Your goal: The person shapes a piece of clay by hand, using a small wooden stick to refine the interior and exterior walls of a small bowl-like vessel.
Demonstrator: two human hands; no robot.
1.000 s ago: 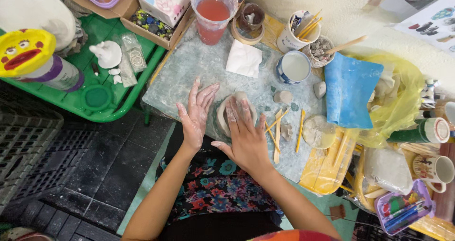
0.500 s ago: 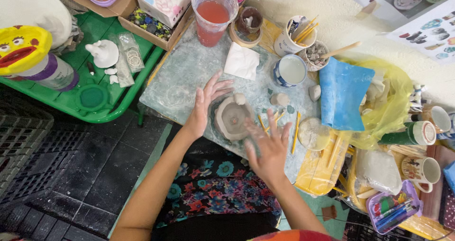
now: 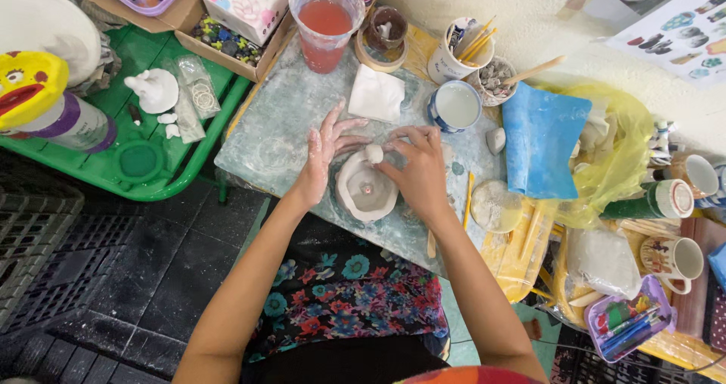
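Right hand [image 3: 418,174] pinched small clay ball [image 3: 373,153] at far rim of clay bowl [image 3: 366,191]. Left hand [image 3: 327,151] open, fingers spread, lay against bowl's left side. Bowl sat on grey board [image 3: 280,127] on table. White cloth [image 3: 376,95], blue cup [image 3: 456,105] just beyond; jug of red water [image 3: 325,23] farther back

Bright, even light fills the scene; shadows are soft and faint, the dark floor [image 3: 113,278] stays dim, edges curve from a wide lens, focus is sharp
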